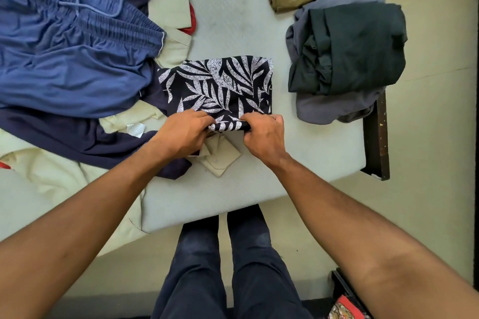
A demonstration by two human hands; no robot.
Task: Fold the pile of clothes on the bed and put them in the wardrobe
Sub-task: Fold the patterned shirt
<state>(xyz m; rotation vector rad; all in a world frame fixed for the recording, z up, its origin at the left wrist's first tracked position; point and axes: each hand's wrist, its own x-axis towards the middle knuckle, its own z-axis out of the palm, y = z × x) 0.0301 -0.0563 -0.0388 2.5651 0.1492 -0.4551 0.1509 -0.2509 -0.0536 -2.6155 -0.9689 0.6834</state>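
Head view shows you mid-fold. Your left hand (pixel 185 132) and right hand (pixel 264 134) both pinch the near edge of the leaf-print garment (pixel 220 85), fingers curled round the cloth. It lies mid-bed (pixel 233 8) as a compact rectangle, black with pale leaves; it may be a shirt, though the folds hide its cut. Next, I judge, you should carry that edge toward 12 o'clock, keeping the corners level. The folded stack (pixel 350 52) sits at 2 o'clock and the unfolded pile (pixel 77 59) at 10.
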